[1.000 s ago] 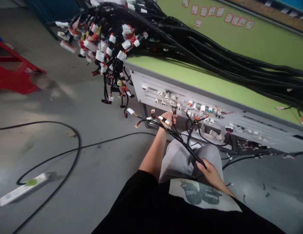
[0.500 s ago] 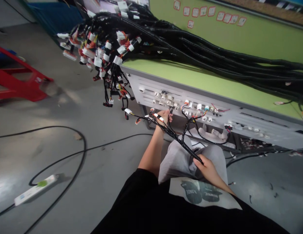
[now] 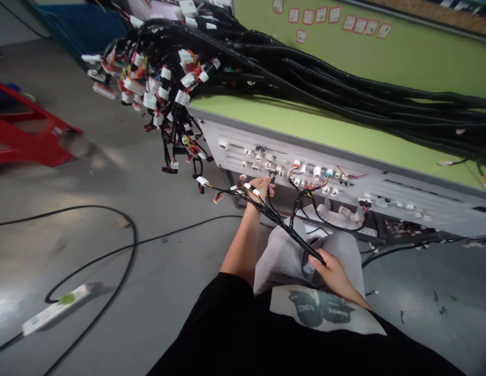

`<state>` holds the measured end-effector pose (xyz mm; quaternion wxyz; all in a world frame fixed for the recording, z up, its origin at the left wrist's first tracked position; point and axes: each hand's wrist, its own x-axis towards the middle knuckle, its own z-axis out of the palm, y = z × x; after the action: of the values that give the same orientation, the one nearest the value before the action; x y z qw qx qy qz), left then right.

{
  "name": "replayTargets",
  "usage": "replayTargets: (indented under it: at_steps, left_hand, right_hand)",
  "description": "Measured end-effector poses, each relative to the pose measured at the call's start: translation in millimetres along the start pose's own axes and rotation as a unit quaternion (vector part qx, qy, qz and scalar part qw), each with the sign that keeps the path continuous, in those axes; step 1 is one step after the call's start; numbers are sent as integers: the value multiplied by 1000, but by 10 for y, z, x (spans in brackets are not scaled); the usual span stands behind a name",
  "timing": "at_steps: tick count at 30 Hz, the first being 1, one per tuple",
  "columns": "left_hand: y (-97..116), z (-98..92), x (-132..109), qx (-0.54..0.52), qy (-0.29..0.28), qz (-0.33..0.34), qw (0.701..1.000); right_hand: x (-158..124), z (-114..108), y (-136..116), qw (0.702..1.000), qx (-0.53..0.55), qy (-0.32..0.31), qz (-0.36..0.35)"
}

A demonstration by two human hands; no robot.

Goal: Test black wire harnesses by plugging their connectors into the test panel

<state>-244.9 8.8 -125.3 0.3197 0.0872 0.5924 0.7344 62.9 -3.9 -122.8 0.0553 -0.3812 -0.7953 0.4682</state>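
Green-topped table (image 3: pixel 243 107): bears thick black cable bundles (image 3: pixel 305 73) above a pale grey front panel (image 3: pixel 375 183) set with white sockets (image 3: pixel 223 145).
Glossy black-wrapped wire harness (image 3: pixel 299 239): slants between panel and grey-clad lap (image 3: pixel 280 256), forking into thin leads with white and orange connectors (image 3: pixel 202 180), some plugged into the panel.
Bare left hand (image 3: pixel 261 188): pinched on a small black connector (image 3: pixel 272 179) at the sockets.
Bare right hand (image 3: pixel 329 265): clamped around the harness's trunk.
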Motion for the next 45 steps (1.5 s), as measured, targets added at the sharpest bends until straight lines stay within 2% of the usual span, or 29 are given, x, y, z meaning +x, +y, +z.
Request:
replayTargets:
  at_steps: [7,13,20,24,27,30,34,37,41,45]
  left_hand:
    - [32,6,-12,-11,4,-4,1000]
    - [65,17,-20,24,5,-10,1000]
    - [72,102,19,-24,22,-14,999]
    - [95,89,60,6,-9,-35,999]
    - [97,-1,63,15,-37,-46,998]
    - [41,-194,13,13,-41,-73,996]
    - [-152,-548,-97,-26,-42,-113,992]
    - [-344,-731,-139,-117,-8,-131,984]
    - [-517,-783,-154,-222,35,-157,962]
    - [-474,-766,-226,-273,35,-131,952]
  right_hand:
    - [4,-1,9,1000,4,-1,1]
    - [1,-3,5,1000,-1,-4,5]
    - [12,14,-19,1000,2,-11,6]
    - [31,15,-54,1000,-3,-4,8]
    - [33,8,-80,1000,1,4,4]
    - [27,0,-72,1000,2,12,-1]
    - [31,-7,3,1000,-4,18,-6]
    - [45,-9,55,1000,-12,14,-8]
    - [56,-17,70,999,-21,19,-15]
    - [55,-23,75,1000,-19,18,-15]
